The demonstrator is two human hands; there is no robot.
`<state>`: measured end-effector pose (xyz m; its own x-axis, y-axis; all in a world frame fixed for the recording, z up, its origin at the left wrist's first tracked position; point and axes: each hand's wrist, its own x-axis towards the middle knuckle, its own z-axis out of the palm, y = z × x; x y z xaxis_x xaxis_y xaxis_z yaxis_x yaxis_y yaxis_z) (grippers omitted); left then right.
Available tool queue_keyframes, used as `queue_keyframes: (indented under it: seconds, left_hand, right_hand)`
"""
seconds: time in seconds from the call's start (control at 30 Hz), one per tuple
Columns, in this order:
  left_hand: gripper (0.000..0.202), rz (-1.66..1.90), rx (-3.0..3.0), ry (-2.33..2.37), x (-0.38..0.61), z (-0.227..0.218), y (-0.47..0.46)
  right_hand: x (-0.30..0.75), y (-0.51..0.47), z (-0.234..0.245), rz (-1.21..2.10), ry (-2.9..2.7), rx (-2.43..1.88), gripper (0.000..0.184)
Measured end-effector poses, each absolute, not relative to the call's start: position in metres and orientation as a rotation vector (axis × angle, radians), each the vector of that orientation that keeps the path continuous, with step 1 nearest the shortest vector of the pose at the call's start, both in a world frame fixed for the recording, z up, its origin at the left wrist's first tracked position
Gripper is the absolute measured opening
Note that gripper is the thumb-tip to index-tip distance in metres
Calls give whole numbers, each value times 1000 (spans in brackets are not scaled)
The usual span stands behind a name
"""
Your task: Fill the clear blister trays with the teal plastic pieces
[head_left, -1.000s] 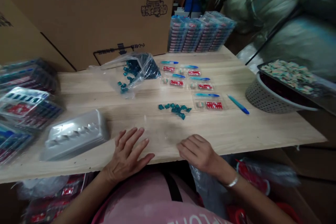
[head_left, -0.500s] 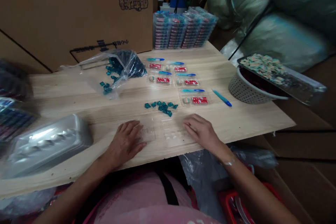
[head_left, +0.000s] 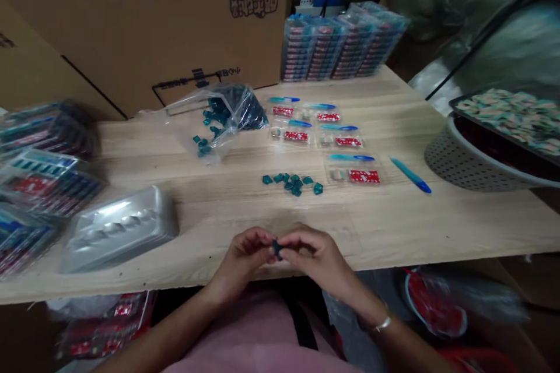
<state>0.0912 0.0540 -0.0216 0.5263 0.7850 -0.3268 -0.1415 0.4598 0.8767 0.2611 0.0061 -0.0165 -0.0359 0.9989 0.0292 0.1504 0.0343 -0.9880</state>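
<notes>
Far left of the frame: blurry stacks of packaged blister cards (head_left: pixel 39 175), then a silvery stack of empty plastic trays (head_left: pixel 118 227) lying on the wooden table (head_left: pixel 196 186). Big cardboard box (head_left: pixel 153 23) across the upper left, and just below its right end a clear bag (head_left: pixel 223 116) spilling teal bits. Bottom centre, right at the near table edge: left hand (head_left: pixel 242 259) curled in, thumb and fingertips closed on a small dark piece (head_left: pixel 277 249), with right hand (head_left: pixel 317 259) pinching the same piece from the other side, fingertips of both meeting over it. Too small and half hidden to tell its exact shape. Probably feather-light, hard and a bit slick, so easy to flick away; best pinched by its edges with fingertips, no squeezing needed. Just above the hands, a loose scatter of teal pieces (head_left: pixel 292 182), apart from both. Right of that, filled blister packs (head_left: pixel 324 134) in rows, taller stacks of packs (head_left: pixel 341 41) at upper centre, a blue pen (head_left: pixel 410 175) lying loose, then a white perforated basket (head_left: pixel 464 163) at the right edge with a tray of pastel pieces (head_left: pixel 511 116) resting across it.
</notes>
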Motion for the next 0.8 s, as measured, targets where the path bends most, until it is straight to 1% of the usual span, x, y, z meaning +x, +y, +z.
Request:
queue_keyframes:
  seconds: [0.13, 0.23, 0.3, 0.37, 0.43, 0.47, 0.53, 0.6, 0.7, 0.8]
  left_hand:
    - [29, 557, 905, 824, 73, -23, 45]
    - [23, 569, 1171, 883, 64, -22, 53]
    - [16, 625, 1566, 941, 60, -22, 65]
    - [10, 659, 2002, 980, 56, -25, 77]
    - [10, 625, 2287, 980, 50, -29, 86]
    - [11, 592, 2354, 965, 48, -30, 90]
    - [11, 541, 2374, 907, 47, -30, 101]
    - [11, 570, 2341, 875, 55, -26, 118]
    - [11, 688, 2309, 938, 85, -22, 156]
    - [19, 669, 2220, 960, 119, -27, 191]
  right_hand:
    - [235, -14, -30, 1320, -1126, -1214, 13]
    - [233, -9, -30, 1283, -1199, -1215, 13]
    - [241, 6, -26, 1094, -1430, -1233, 10]
    - [251, 25, -24, 810, -1739, -1271, 14]
    - [259, 43, -25, 565, -2049, -1304, 20]
    - [261, 50, -26, 494, -2181, -1313, 19]
    - [260, 59, -28, 432, -2350, -1322, 14]
    - [257, 63, -30, 422, -2405, -1329, 11]
    - [252, 63, -28, 410, -2423, -1361, 13]
    - [252, 60, -25, 425, -2411, -1422, 14]
